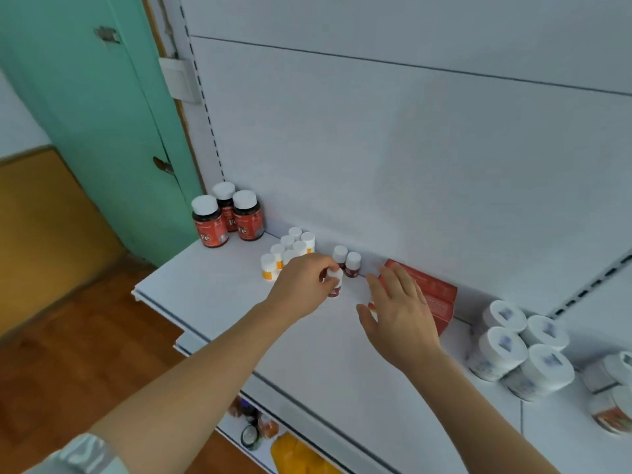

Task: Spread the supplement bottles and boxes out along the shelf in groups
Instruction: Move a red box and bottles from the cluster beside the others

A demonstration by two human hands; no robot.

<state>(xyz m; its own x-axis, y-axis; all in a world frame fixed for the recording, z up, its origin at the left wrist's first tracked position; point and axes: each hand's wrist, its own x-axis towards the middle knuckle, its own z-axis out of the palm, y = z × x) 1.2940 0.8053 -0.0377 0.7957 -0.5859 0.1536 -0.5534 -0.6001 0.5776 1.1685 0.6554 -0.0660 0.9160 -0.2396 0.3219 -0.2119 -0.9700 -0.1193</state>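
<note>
Left hand (pixel 301 285) pinches small bottle (pixel 334 285) by its cap (light, rigid, tippy), right hand (pixel 400 309) spread, holding nothing, beside boxes (pixel 434 295).

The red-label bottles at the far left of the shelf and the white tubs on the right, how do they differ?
The red-label bottles are dark with red labels; the white tubs are white all over, with a small bluish mark on each lid. The bottles are taller and slimmer, the tubs squatter and wider. There are three bottles but four tubs. Both groups stand upright, clustered, with white lids.
</note>
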